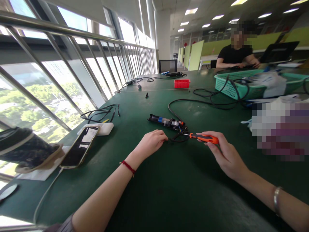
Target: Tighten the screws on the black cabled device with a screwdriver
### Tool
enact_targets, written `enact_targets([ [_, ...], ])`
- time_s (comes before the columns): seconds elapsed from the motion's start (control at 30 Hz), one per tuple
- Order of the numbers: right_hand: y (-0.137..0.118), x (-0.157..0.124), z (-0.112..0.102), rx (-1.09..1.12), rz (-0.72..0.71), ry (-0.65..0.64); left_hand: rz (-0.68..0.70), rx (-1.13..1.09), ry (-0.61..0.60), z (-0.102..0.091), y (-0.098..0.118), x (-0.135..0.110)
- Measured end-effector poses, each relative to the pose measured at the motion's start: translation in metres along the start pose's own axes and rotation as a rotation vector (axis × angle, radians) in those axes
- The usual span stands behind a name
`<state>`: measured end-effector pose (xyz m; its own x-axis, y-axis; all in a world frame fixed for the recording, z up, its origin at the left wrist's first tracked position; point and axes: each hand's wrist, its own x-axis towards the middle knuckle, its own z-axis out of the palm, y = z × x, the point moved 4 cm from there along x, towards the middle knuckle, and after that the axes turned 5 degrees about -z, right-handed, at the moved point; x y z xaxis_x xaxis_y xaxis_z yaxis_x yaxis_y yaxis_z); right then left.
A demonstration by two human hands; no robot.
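Note:
A small black device with exposed wiring lies on the green table, with a black cable looping away from it. My right hand is closed on an orange-handled screwdriver, its tip pointing left at the device's wired end. My left hand rests on the table with fingers curled, its fingertips at the black wire loop just below the device. Whether it pinches the wire I cannot make out.
A phone and a white power bank lie at the left near loose cables. A red box and a teal basket stand farther back. A person in black sits at the far end. A railing runs along the left.

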<state>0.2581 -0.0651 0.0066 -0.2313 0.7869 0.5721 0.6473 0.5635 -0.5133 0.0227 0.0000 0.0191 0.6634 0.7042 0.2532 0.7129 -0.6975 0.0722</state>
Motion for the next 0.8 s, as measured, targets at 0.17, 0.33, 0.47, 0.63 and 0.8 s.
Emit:
enact_targets([
  [0.17, 0.001, 0.000, -0.001, 0.044, -0.006, 0.010, -0.051, 0.002, 0.038, 0.003, -0.004, 0.000],
  [0.33, -0.001, -0.001, -0.001, 0.021, -0.082, -0.018, -0.134, -0.030, 0.158, -0.002, -0.007, -0.001],
  [0.47, -0.007, -0.003, -0.001, -0.006, -0.175, -0.038, -0.167, -0.161, 0.303, -0.005, -0.008, -0.004],
  [0.63, -0.022, -0.005, 0.001, 0.000, -0.314, -0.096, -0.178, -0.413, 0.447, -0.003, -0.007, -0.004],
  [0.8, -0.037, -0.008, 0.004, 0.026, -0.437, -0.169, -0.173, -0.547, 0.464, 0.002, -0.001, 0.002],
])
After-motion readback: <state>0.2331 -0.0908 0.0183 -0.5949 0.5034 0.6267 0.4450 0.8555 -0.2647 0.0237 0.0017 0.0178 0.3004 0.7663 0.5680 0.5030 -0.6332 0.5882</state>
